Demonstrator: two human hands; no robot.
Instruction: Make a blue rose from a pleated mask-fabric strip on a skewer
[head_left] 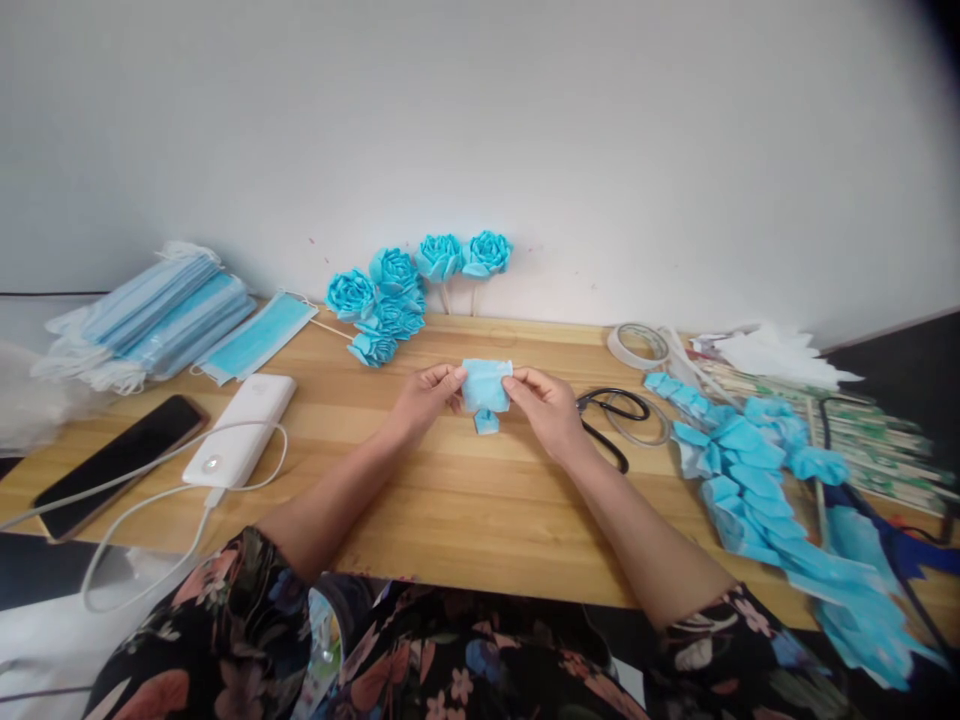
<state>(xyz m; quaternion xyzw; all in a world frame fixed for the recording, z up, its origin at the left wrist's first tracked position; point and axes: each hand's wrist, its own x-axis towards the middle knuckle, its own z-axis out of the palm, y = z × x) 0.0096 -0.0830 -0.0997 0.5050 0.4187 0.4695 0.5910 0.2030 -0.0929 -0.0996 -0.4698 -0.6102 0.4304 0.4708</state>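
Between my two hands a small light-blue square of mask fabric (pixel 486 384) is held up over the table. My left hand (pixel 427 395) pinches its left edge between thumb and fingers. On the opposite edge, my right hand (pixel 544 405) has a similar pinch. Just below the square lies a smaller folded blue piece (pixel 487 422) on the wood. Black-handled scissors (pixel 616 405) rest close to my right hand, their blades not visible. Several blue fabric roses (pixel 394 300) stand or lie beyond my hands, some on pale sticks.
Stacked face masks (pixel 157 320) and a single mask (pixel 259 335) lie at the left. Nearer are a black phone (pixel 120 465) and a white power bank (pixel 240 430) with a cable. A tape roll (pixel 638 346), blue fabric pieces (pixel 750 480) and green-white packets (pixel 877 440) cover the right side.
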